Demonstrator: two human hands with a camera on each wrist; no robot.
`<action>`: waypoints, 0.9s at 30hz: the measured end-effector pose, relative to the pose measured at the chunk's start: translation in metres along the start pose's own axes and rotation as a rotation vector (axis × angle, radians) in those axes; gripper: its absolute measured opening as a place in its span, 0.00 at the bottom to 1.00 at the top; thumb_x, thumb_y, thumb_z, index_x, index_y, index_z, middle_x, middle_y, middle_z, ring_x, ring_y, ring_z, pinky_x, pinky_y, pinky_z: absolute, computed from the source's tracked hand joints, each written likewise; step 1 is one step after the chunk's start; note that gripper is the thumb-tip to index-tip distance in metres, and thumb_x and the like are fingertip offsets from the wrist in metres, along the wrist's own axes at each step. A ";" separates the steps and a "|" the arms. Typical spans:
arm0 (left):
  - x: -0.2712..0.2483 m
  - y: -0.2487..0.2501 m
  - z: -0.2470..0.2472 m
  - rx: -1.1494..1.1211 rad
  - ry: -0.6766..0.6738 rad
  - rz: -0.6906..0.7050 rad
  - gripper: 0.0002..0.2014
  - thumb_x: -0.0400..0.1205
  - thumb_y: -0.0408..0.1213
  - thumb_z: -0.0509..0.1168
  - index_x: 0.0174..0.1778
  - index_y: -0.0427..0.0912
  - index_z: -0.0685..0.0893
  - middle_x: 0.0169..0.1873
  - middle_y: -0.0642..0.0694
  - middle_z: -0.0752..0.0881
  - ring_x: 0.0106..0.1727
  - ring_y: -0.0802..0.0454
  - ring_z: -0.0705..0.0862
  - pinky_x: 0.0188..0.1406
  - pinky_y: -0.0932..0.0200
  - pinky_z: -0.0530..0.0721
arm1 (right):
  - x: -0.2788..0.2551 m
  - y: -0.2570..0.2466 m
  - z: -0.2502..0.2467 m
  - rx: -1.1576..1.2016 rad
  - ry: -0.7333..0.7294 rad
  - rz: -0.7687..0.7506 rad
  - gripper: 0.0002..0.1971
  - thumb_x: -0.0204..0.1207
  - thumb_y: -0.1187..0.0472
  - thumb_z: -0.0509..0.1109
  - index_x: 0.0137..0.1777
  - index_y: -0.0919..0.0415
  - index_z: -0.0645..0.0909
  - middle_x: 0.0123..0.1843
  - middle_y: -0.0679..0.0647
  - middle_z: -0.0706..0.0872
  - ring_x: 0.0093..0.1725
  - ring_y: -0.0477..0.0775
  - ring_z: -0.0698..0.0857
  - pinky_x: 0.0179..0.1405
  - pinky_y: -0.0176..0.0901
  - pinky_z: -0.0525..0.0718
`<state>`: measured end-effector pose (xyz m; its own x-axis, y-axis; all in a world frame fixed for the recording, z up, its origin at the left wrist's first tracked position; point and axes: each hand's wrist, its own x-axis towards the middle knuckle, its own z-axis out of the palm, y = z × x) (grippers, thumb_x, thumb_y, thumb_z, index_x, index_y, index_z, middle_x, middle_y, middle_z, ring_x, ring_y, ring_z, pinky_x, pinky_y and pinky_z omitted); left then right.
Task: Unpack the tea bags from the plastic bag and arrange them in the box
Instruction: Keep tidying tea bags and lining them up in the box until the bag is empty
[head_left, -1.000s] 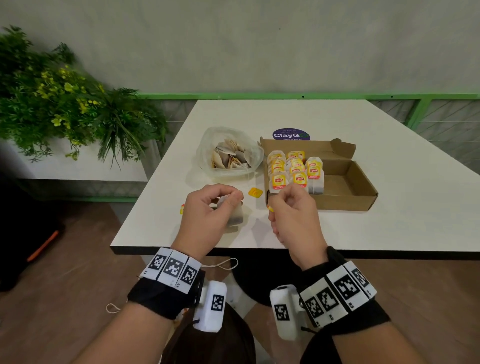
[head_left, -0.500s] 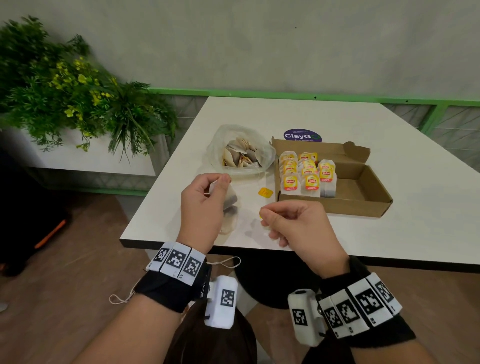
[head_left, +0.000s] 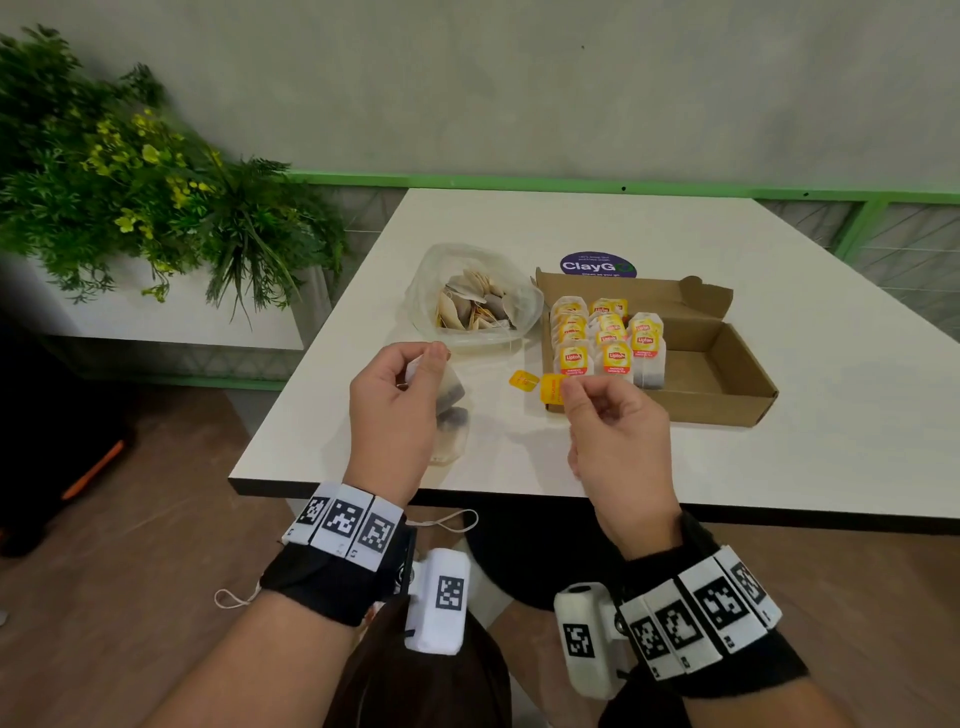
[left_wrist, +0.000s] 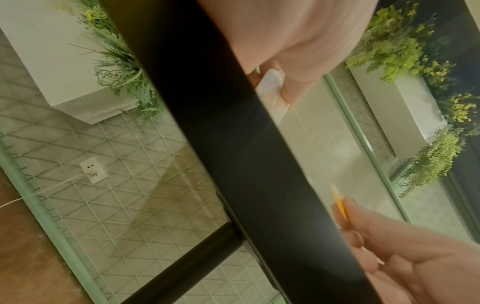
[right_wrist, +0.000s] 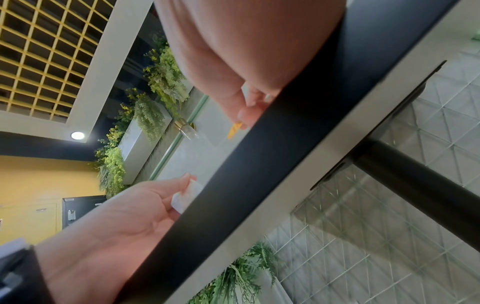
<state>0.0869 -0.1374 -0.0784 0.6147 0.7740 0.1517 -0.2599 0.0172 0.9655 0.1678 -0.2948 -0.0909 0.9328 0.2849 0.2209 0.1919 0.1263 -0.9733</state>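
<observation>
My left hand (head_left: 400, 395) pinches a white tea bag (head_left: 449, 392) above the table's near left edge; the same tea bag (left_wrist: 271, 90) shows at its fingertips in the left wrist view. A second tea bag (head_left: 452, 434) lies on the table just below it. My right hand (head_left: 608, 415) pinches the yellow tag (head_left: 551, 388) in front of the box; that yellow tag (right_wrist: 235, 129) also shows in the right wrist view. The open cardboard box (head_left: 727, 374) holds several tea bags (head_left: 602, 338) standing in rows on its left side. The clear plastic bag (head_left: 475, 301) with several loose tea bags sits left of it.
Another yellow tag (head_left: 522, 379) lies loose on the white table (head_left: 675, 467) between bag and box. A purple round sticker (head_left: 597, 265) is behind the box. Green plants (head_left: 130, 182) stand to the left beyond the table edge. The right half of the box is bare.
My right hand has moved away from the left hand toward the box, carrying the yellow tag. The left hand has lifted its tea bag slightly. The camera view has shifted.
</observation>
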 end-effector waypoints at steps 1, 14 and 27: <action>0.000 -0.001 0.000 0.020 -0.003 0.009 0.07 0.87 0.38 0.69 0.46 0.39 0.88 0.37 0.47 0.84 0.35 0.52 0.86 0.39 0.32 0.92 | 0.000 0.000 0.001 -0.004 0.003 0.015 0.08 0.85 0.58 0.70 0.43 0.53 0.85 0.27 0.47 0.82 0.26 0.48 0.76 0.27 0.42 0.75; 0.004 -0.008 -0.004 0.111 -0.005 0.022 0.08 0.86 0.41 0.71 0.42 0.47 0.91 0.36 0.51 0.87 0.43 0.44 0.86 0.42 0.27 0.91 | 0.000 -0.008 -0.007 0.214 -0.097 0.060 0.12 0.85 0.74 0.64 0.54 0.63 0.88 0.34 0.61 0.84 0.27 0.53 0.78 0.20 0.41 0.76; 0.003 -0.002 0.000 0.178 0.031 0.056 0.10 0.80 0.53 0.72 0.42 0.51 0.91 0.37 0.41 0.83 0.41 0.36 0.82 0.43 0.26 0.90 | 0.004 -0.014 -0.018 0.336 -0.283 0.180 0.06 0.84 0.74 0.64 0.54 0.67 0.81 0.37 0.63 0.86 0.32 0.57 0.82 0.30 0.43 0.83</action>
<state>0.0891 -0.1347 -0.0801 0.5790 0.7898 0.2021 -0.1557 -0.1362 0.9784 0.1741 -0.3126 -0.0780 0.8133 0.5725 0.1041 -0.1186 0.3383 -0.9335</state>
